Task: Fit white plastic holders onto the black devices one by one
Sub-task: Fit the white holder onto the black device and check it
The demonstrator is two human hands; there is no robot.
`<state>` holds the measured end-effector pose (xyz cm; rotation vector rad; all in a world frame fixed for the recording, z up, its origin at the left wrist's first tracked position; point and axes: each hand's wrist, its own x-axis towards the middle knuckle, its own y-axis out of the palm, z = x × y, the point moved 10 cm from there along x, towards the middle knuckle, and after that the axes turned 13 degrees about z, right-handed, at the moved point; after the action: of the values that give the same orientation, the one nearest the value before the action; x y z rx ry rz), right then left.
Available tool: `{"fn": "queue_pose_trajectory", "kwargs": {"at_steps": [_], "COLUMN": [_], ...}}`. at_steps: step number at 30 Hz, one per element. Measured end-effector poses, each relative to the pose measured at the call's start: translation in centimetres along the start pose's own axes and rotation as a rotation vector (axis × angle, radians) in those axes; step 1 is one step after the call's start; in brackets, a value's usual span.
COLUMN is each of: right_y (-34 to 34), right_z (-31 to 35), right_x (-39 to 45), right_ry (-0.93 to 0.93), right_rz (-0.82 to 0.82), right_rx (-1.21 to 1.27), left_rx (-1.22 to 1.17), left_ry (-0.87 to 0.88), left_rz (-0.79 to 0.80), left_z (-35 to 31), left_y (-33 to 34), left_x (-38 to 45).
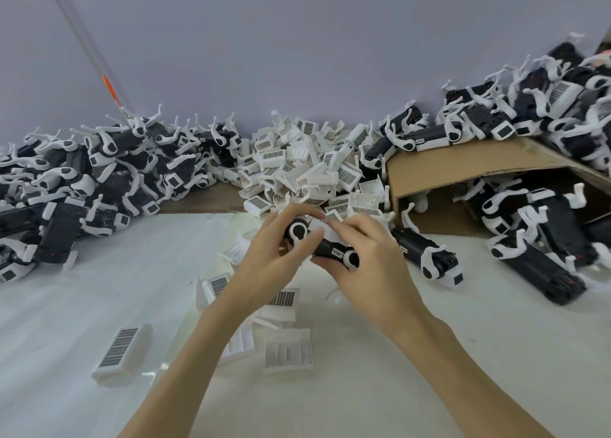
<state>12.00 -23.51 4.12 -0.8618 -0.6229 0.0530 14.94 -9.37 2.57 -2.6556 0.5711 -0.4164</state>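
Where the white table (82,305) runs out far to the left of the left hand, a heap of black devices with white fittings (82,179) spills down from the wall, its front edge ragged and reaching well toward the viewer. Between that heap and the left forearm lies a broad open stretch of tabletop, with one loose white holder (120,355) lying flat below and left of the hand, apart from everything else.

The left hand (274,255) has its fingers curled round the upper end of the black device (325,247), thumb against its side beside a round white-ringed part. A few more loose holders (287,351) lie under and just below both wrists. Just right of it, nearly touching, the right hand (367,259) wraps the device's lower end from beneath while its fingertips pinch a white plastic holder (330,221) against the top of the device. Whether the holder is fully seated cannot be told.

Directly beyond both hands rises a pile of white holders (310,166), its near edge almost meeting the knuckles. Right of the right hand one fitted device (426,255) lies alone, then a cardboard box (463,169) on its side, opening toward the hands, with devices heaped on and inside it. Below the right forearm the table lies open.
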Motion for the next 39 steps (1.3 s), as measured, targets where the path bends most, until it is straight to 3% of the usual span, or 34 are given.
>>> {"fn": "queue_pose_trajectory", "kwargs": {"at_steps": [8, 15, 17, 19, 21, 24, 27, 32, 35, 39], "right_y": [-1.1, -0.7, 0.3, 2.0, 2.9, 3.5, 3.6, 0.6, -1.0, -1.4], "right_z": [1.6, 0.5, -0.5, -1.3, -2.2, -2.9, -3.4, -3.3, -1.7, -0.3], "right_x": [-0.3, -0.4, -0.1, 0.2, 0.1, -0.3, -0.7, 0.4, 0.1, 0.0], "right_ry": [-0.055, -0.037, -0.009, 0.054, 0.158, 0.215, 0.245, 0.138, 0.016, -0.098], "right_rz": [-0.087, -0.064, 0.046, 0.262, 0.360, 0.476, 0.522, 0.175, -0.001, -0.050], "right_rx": [-0.114, -0.022, 0.200, 0.643, 0.960, 1.038, 1.130, 0.606, 0.227, -0.030], "left_rx": [0.127, 0.144, 0.172, 0.210, 0.247, 0.263, 0.239, 0.293, 0.234, 0.180], "left_ry": [0.118, 0.109, 0.148, 0.232, 0.309, 0.366, 0.316, 0.135, 0.049, 0.010], "left_rz": [-0.042, 0.028, -0.003, -0.053, -0.096, -0.060, -0.029, -0.177, -0.151, -0.091], "left_z": [-1.8, -1.3, -1.7, -2.4, -3.3, -3.8, -3.2, -1.7, -0.7, -0.3], "left_y": [-0.7, -0.4, -0.6, -1.0, -1.3, -0.5, -0.2, -1.8, -2.3, -2.4], "left_x": [-0.3, -0.3, -0.4, -0.8, -1.1, -1.1, -1.0, -1.1, -0.9, -0.8]}}
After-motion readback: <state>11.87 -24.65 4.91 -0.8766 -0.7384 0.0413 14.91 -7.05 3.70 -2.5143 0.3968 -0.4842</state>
